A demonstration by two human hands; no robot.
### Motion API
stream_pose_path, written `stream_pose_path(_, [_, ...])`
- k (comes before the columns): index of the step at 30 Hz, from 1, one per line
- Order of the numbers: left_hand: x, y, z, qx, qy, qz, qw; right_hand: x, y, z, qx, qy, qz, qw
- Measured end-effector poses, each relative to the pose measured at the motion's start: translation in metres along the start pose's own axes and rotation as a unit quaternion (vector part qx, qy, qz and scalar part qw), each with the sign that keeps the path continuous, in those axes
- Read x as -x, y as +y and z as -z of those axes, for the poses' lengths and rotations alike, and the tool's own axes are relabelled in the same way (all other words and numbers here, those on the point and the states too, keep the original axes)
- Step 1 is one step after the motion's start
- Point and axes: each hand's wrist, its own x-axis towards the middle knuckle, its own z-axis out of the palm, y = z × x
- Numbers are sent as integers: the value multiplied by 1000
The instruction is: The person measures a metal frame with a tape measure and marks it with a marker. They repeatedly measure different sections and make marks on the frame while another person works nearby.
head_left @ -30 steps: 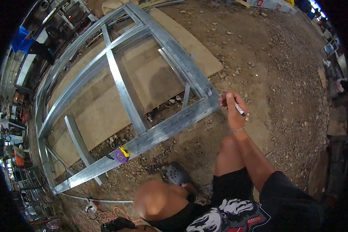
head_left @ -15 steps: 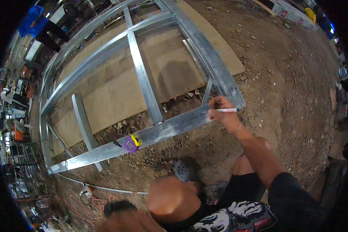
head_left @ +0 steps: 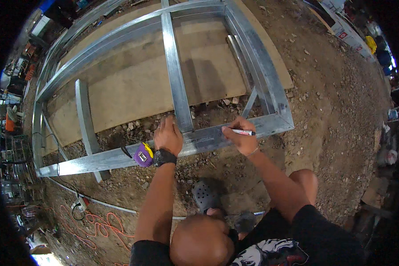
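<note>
A welded-looking frame of silvery metal tubes [head_left: 205, 139] lies in front of me. My left hand [head_left: 168, 137], with a dark watch at the wrist, rests on the near tube just left of where a crossbar [head_left: 176, 75] meets it; the fingers stretch forward and hold nothing. Farther right, my right hand [head_left: 242, 138] grips a white marker [head_left: 244, 132] with a dark end, its tip side pointing left, low over the same tube. A purple and yellow tape measure [head_left: 143, 155] sits on the near tube beside my left wrist.
Tan boards [head_left: 133, 95] lie under the frame. A loose tube [head_left: 84, 115] slants across its left part. An orange cord [head_left: 103, 226] coils on the dirt at lower left, near a small box-like socket [head_left: 80, 204]. My clog [head_left: 204, 195] stands close to the near tube.
My left hand has come up onto the near tube beside the tape measure. My right hand, still gripping the marker, has shifted left along the tube. The view has shifted too.
</note>
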Motion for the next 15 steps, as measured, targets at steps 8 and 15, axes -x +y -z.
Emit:
stream_pose_path(8, [-1, 5, 3, 9, -42, 65, 997, 19, 9, -23, 71, 57, 101, 991])
stream_pose_path(15, [0, 2, 1, -2, -8, 46, 999, 17, 0, -27, 110, 54, 150, 981])
